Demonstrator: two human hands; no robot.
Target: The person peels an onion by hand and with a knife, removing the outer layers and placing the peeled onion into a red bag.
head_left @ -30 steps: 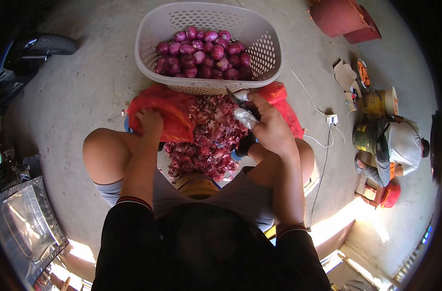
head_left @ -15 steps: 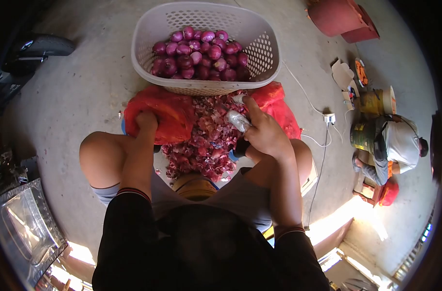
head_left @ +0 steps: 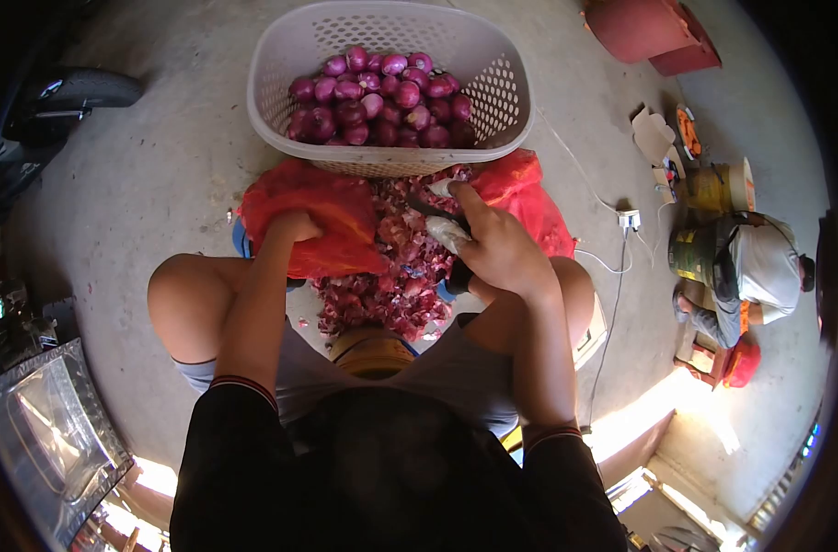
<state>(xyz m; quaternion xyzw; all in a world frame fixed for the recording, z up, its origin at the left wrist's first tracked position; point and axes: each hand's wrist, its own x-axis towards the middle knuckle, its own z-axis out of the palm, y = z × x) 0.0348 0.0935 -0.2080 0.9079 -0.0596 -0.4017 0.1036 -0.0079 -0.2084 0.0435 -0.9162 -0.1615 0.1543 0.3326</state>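
Note:
My left hand (head_left: 293,227) reaches into a red mesh bag (head_left: 332,262) in front of my left knee; its fingers are mostly hidden there. My right hand (head_left: 508,250) has a thumb and finger wrapped in whitish tape and is closed on a small dark-bladed knife (head_left: 426,208). The knife points left, above a heap of purple onion skins (head_left: 382,299) between my feet. Just beyond stands a grey plastic basket (head_left: 267,78) of peeled purple onions (head_left: 371,102). Another red mesh bag (head_left: 534,213) lies right of the heap.
I sit on a yellowish round seat (head_left: 371,357). A power strip (head_left: 629,219) with cables lies on the floor to the right. Further right, a person in a light shirt (head_left: 764,267) bends beside buckets (head_left: 704,189). A motorbike wheel (head_left: 92,87) stands at left.
My left hand has shifted slightly right and up, and the left bag's mesh has moved right with it. The knife blade now shows between my right hand's taped fingers.

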